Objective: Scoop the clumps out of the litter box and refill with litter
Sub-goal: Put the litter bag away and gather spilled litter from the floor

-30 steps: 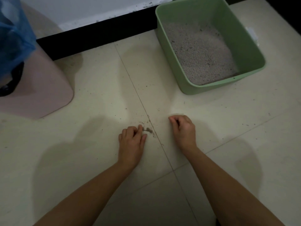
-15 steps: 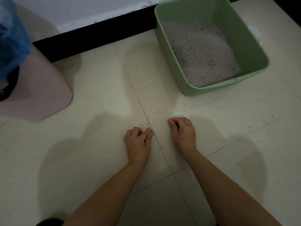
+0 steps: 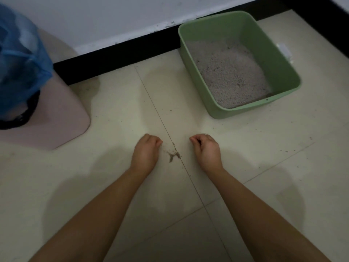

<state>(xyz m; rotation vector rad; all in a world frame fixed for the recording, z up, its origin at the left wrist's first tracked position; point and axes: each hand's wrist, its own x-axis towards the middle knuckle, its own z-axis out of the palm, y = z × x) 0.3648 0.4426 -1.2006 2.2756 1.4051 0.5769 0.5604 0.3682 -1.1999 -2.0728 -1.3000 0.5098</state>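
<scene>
A green litter box (image 3: 281, 72) stands on the tiled floor at the upper right, by the wall, with grey litter (image 3: 230, 72) heaped inside it. A small patch of spilled litter (image 3: 173, 155) lies on a tile seam between my hands. My left hand (image 3: 146, 153) rests on the floor just left of the patch, fingers curled in. My right hand (image 3: 206, 151) rests to the right of it, fingers also curled. I cannot see anything held in either hand.
A pink bin (image 3: 56, 114) lined with a blue plastic bag (image 3: 18, 59) stands at the left. A black skirting board (image 3: 122, 55) runs along the white wall. Loose litter grains dot the tiles near the box. A small white thing (image 3: 285, 51) sits behind the box.
My left hand slid right over the spilled patch, then drew back left, leaving the patch uncovered and smeared along the seam. My right hand stayed almost still. The camera view tilted up slightly.
</scene>
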